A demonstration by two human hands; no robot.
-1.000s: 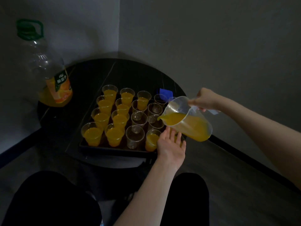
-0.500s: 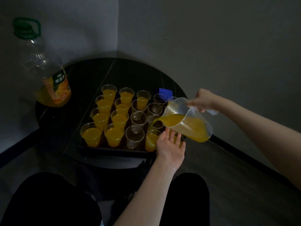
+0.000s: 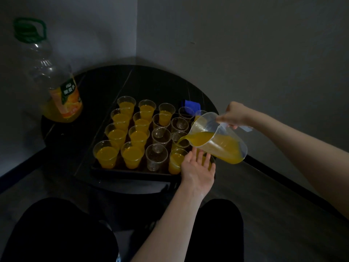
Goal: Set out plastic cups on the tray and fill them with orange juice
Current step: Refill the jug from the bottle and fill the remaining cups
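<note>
Over the tray, right hand gripping tilted jug — juice pouring, left hand flat, fingers straight.

Only one readable marking from my feed: the label on the big juice bottle at the table's left edge. I make out white Chinese characters on its dark green band, likely "果粒多", above an orange fruit picture; the smaller print is too dim to read. I find no legible scale marks on the jug.
</note>
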